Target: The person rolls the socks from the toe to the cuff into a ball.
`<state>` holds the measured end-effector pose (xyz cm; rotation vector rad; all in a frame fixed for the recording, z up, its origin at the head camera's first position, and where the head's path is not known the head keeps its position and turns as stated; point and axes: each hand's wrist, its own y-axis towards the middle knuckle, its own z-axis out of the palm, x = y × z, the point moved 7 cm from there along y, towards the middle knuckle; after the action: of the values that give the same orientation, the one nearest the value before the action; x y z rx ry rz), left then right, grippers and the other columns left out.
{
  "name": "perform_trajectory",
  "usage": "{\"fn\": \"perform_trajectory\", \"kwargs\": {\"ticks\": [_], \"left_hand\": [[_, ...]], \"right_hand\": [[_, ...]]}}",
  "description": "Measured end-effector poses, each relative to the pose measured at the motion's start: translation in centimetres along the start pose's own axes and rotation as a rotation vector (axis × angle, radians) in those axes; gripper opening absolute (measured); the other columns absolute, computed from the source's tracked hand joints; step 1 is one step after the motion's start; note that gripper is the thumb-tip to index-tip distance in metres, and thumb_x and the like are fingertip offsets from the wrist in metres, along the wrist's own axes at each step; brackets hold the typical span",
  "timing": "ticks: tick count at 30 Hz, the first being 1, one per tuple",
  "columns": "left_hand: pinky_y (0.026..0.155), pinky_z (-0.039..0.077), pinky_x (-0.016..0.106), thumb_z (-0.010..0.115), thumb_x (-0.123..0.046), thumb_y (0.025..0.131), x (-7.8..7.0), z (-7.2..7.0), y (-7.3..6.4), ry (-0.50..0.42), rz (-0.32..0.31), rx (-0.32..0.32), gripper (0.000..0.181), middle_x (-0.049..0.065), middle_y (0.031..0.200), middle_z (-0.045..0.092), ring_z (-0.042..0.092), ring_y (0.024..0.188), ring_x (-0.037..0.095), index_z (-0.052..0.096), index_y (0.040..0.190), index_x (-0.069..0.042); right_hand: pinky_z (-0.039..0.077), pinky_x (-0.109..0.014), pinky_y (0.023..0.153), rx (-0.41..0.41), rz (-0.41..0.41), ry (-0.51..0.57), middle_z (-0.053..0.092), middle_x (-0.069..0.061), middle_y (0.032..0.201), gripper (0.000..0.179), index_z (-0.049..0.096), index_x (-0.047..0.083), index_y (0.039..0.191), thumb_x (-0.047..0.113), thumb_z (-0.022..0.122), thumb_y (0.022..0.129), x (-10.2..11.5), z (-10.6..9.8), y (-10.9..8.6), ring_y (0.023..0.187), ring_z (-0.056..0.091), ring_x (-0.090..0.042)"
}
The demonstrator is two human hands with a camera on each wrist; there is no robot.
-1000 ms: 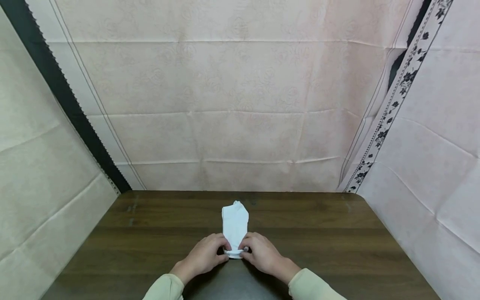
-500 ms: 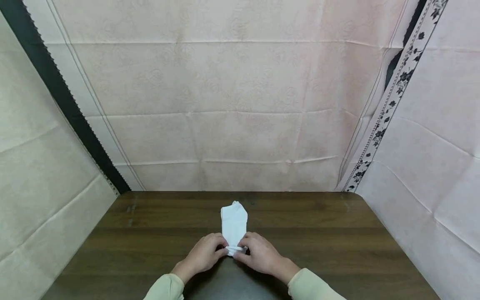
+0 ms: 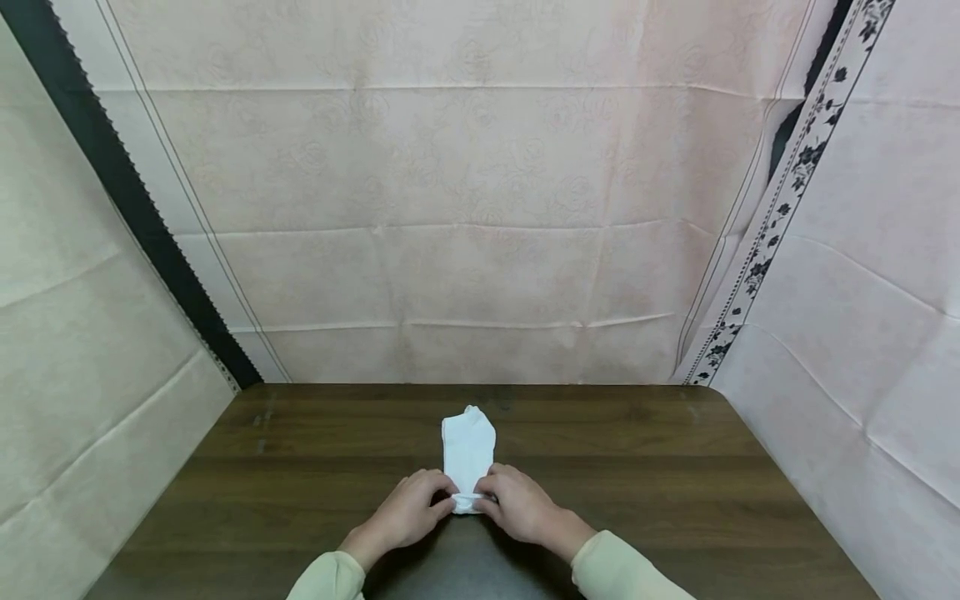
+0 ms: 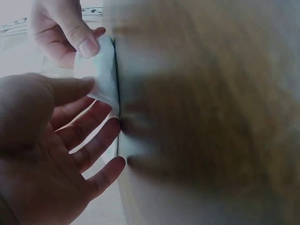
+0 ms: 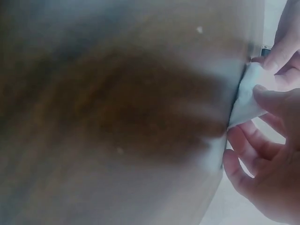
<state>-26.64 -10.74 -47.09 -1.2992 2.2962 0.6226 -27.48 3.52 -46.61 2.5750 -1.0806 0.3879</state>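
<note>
A white sock (image 3: 468,446) lies lengthwise on the brown table (image 3: 315,467), its near end folded over into a thick band. At that end's left corner, my left hand (image 3: 417,507) pinches the fold between thumb and forefinger. Opposite it, my right hand (image 3: 522,507) pinches the right corner. In the left wrist view the sock (image 4: 101,70) shows its near edge between both thumbs, while the left hand's other fingers spread below it. The right wrist view has the sock (image 5: 248,96) under the right thumb; fingertips partly hide behind the cloth.
Pale cloth (image 3: 480,192) hangs behind the table, with more cloth at the left (image 3: 82,333) and right (image 3: 862,333). The table's far edge runs just beyond the sock. Pale green sleeves (image 3: 622,567) cover the forearms.
The near end of the sock is folded a little further, and its edge now lies slightly farther from me. Both hands keep their place at the corners, with small thumb and finger shifts.
</note>
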Motion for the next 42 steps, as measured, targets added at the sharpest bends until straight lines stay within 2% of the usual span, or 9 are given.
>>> {"fn": "perform_trajectory", "kwargs": {"ticks": [7,16,23,28,29,32,35,38,42], "left_hand": [[0.072,0.045,0.031,0.079,-0.019,0.088,0.3,0.0,0.0,-0.087,-0.018,0.007,0.026,-0.01,0.087,0.064,0.058,0.079,0.011,0.064,0.108,-0.022],[0.064,0.045,0.026,0.078,-0.017,0.088,0.3,0.1,0.1,-0.109,-0.034,-0.013,0.013,-0.016,0.076,0.06,0.054,0.069,0.002,0.068,0.096,-0.022],[0.067,0.047,0.026,0.075,-0.012,0.091,0.2,0.2,0.3,-0.123,-0.036,-0.021,0.006,-0.016,0.076,0.062,0.056,0.071,0.002,0.072,0.093,-0.017],[0.067,0.047,0.028,0.073,-0.005,0.091,0.2,0.4,0.3,-0.169,-0.046,-0.009,0.009,-0.01,0.075,0.063,0.056,0.071,0.005,0.07,0.089,-0.013],[0.067,0.047,0.029,0.072,-0.004,0.091,0.3,0.4,0.3,-0.178,-0.045,-0.008,0.009,-0.009,0.075,0.064,0.056,0.072,0.006,0.07,0.089,-0.013],[0.068,0.046,0.029,0.071,-0.002,0.091,0.3,0.4,0.4,-0.203,-0.046,-0.008,0.01,-0.007,0.076,0.065,0.057,0.073,0.007,0.07,0.088,-0.012],[0.069,0.047,0.03,0.07,-0.003,0.092,0.5,0.4,0.5,-0.222,-0.057,-0.002,0.009,-0.006,0.076,0.066,0.058,0.074,0.007,0.07,0.089,-0.011],[0.07,0.047,0.03,0.07,-0.003,0.092,0.7,0.5,0.6,-0.237,-0.071,0.005,0.008,-0.006,0.077,0.067,0.058,0.075,0.008,0.07,0.09,-0.011],[0.07,0.047,0.03,0.069,-0.002,0.092,0.9,0.5,0.4,-0.267,-0.078,0.01,0.008,-0.005,0.078,0.067,0.059,0.076,0.009,0.071,0.091,-0.01]], "right_hand": [[0.043,-0.024,0.066,0.046,0.03,0.052,0.053,0.01,0.082,0.01,0.071,0.017,0.087,0.019,0.068,0.097,-0.3,0.1,0.4,0.074,0.047,-0.005],[0.042,-0.025,0.067,0.074,0.059,0.085,0.051,0.011,0.079,0.015,0.069,0.017,0.086,0.019,0.064,0.1,-0.5,0.3,0.7,0.074,0.047,-0.006],[0.041,-0.025,0.065,0.061,0.059,0.046,0.047,0.009,0.075,0.024,0.061,0.016,0.079,0.018,0.059,0.102,-0.1,0.4,0.6,0.071,0.045,-0.007],[0.043,-0.025,0.068,0.018,0.07,0.097,0.05,0.009,0.082,0.012,0.064,0.016,0.089,0.024,0.067,0.097,-0.3,0.2,0.4,0.076,0.047,-0.007],[0.044,-0.025,0.069,0.007,0.068,0.105,0.051,0.008,0.085,0.012,0.064,0.015,0.094,0.026,0.07,0.095,-0.3,0.1,0.3,0.078,0.048,-0.007],[0.045,-0.024,0.073,-0.018,0.04,0.103,0.053,0.007,0.092,0.029,0.063,0.017,0.104,0.031,0.081,0.086,-0.3,-0.1,0.2,0.083,0.05,-0.007],[0.046,-0.023,0.074,-0.018,-0.005,0.08,0.055,0.01,0.093,0.036,0.063,0.02,0.106,0.031,0.086,0.08,0.0,-0.1,0.1,0.083,0.052,-0.005],[0.046,-0.021,0.072,-0.01,-0.039,0.066,0.057,0.013,0.093,0.032,0.065,0.022,0.103,0.027,0.086,0.08,0.3,-0.1,0.1,0.081,0.052,-0.003],[0.048,-0.021,0.073,-0.007,-0.053,0.072,0.062,0.012,0.094,0.018,0.069,0.019,0.099,0.021,0.082,0.086,0.6,0.1,0.2,0.082,0.056,-0.001]]}}
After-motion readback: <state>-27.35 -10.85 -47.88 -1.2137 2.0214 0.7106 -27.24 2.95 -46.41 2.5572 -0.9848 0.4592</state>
